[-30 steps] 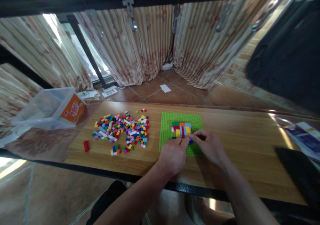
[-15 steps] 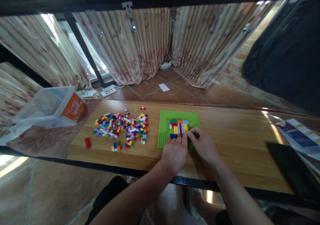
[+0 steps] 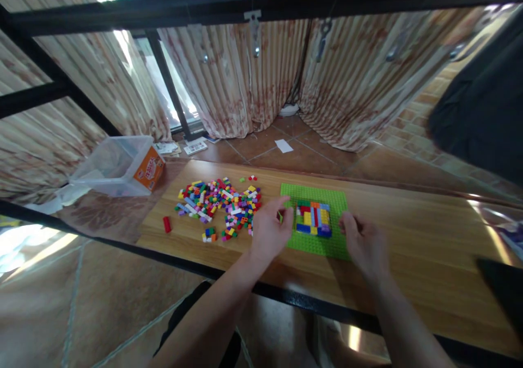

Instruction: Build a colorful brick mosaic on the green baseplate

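Note:
A green studded baseplate (image 3: pixel 335 198) lies on the wooden table, with a flat, many-coloured block of toy bricks (image 3: pixel 314 219) built on it. The block has yellow, blue, red, orange and green pieces. My left hand (image 3: pixel 272 229) hovers by the plate's left edge, thumb and index finger apart, nothing seen between them. At the plate's right edge is my right hand (image 3: pixel 363 243), its fingers curled together; whatever they may hold is hidden. Left of my left hand spreads a pile of loose toy bricks (image 3: pixel 220 194).
A red cylinder-like piece (image 3: pixel 166 224) and a small cluster of bricks (image 3: pixel 209 234) lie near the table's front left. Beyond the table's left end stands a clear plastic bin (image 3: pixel 114 166). A dark flat object (image 3: pixel 496 281) is at the right end.
Both hands have come off the brick block and parted, the left to the left and the right to the right. The block now shows fully. The camera view has shifted.

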Demonstrator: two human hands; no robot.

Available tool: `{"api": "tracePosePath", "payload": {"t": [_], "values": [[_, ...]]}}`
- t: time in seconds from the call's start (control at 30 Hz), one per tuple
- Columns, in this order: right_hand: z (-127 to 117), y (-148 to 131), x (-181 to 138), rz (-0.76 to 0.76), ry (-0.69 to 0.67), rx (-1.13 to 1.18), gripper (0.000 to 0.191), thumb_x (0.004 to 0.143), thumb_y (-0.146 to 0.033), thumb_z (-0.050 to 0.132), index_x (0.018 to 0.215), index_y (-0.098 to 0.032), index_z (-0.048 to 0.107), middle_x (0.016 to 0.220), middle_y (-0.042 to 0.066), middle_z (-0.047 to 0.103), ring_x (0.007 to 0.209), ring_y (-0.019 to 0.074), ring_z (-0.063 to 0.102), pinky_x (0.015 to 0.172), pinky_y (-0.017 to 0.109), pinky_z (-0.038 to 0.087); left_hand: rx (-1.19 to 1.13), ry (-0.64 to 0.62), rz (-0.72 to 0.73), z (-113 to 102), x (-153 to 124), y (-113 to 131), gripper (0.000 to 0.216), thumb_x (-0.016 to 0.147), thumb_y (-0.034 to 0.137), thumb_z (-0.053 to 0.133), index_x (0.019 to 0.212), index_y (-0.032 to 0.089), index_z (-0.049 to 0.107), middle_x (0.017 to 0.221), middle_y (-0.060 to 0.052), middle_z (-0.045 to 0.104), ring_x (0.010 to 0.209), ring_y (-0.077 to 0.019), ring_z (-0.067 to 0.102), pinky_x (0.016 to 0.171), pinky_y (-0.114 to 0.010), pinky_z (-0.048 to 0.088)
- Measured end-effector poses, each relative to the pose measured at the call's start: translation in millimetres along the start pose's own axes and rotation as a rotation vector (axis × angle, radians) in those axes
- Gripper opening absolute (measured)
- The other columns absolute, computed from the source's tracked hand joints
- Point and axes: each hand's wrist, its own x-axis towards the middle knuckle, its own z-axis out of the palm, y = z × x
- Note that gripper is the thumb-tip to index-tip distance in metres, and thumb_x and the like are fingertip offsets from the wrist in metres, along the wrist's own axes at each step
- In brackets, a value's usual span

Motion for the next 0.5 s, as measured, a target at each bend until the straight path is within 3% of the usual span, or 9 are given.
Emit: {"api": "tracePosePath", "payload": {"t": [0.17,0.37,0.5], "values": [[-1,-17,-13,-0.045,0.080,0.083,0.047,0.086,-0.055,0.052,0.053,-0.022,0.050,0.050,-0.002,0.045,0.050,0.0142,0.044,0.051,0.028,0.032,-0.227,0.211,-0.132,-29,18,-11,0.016,0.084,0.024,0.058,0.094,0.016,0.068,0.070,0.000,0.066,0.061,-0.0107,0.057,0.060,-0.022,0.044],[19,-29,-27,-0.274,0.049,0.138,0.048,0.086,-0.041,0.056,0.050,-0.023,0.029,0.054,-0.004,0.029,0.051,0.0105,0.033,0.052,0.028,0.028,-0.485,0.530,-0.263,-68,38,-27,0.012,0.075,0.023,0.064,0.082,0.014,0.067,0.065,0.003,0.061,0.057,-0.0075,0.051,0.057,-0.019,0.040],[36,-38,-34,-0.325,0.034,0.156,0.046,0.085,-0.033,0.054,0.052,-0.023,0.023,0.054,-0.005,0.025,0.048,0.0090,0.028,0.050,0.027,0.025,-0.682,0.606,-0.381,-90,42,-36,0.016,0.069,0.026,0.068,0.079,0.013,0.067,0.059,0.005,0.055,0.048,-0.0041,0.040,0.048,-0.017,0.031]]}}
